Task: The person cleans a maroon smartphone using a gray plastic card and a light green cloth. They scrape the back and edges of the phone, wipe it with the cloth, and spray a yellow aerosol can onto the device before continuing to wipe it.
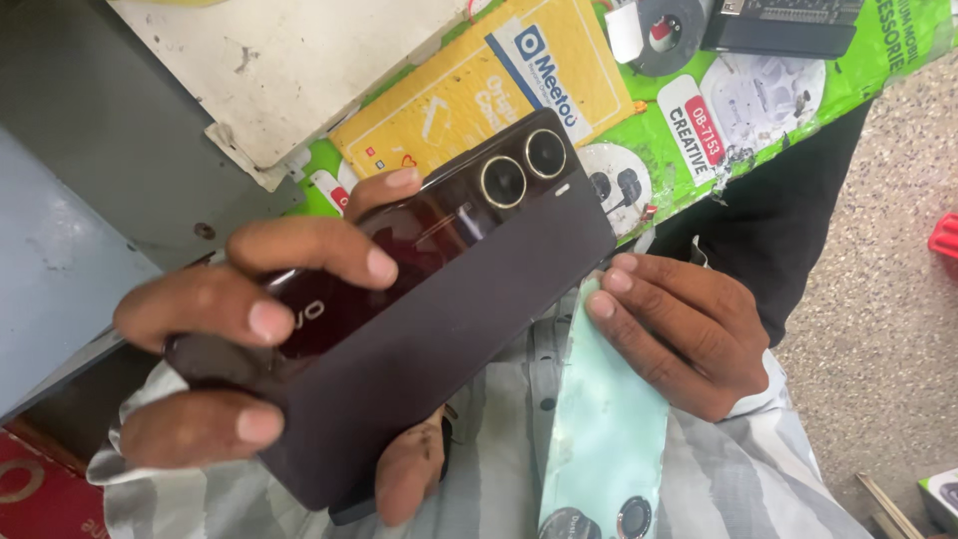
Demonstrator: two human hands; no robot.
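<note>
While my left hand [249, 329] wraps the dark phone [419, 299] back-up, screen hidden, right hand [679, 329] has fingers curled on a mint phone [604, 439], probably; its lower end is cut off

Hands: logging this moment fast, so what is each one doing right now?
Left hand: closed around the dark phone, back side up.
Right hand: fingers curled on the pale green phone lying on the lap.
</note>
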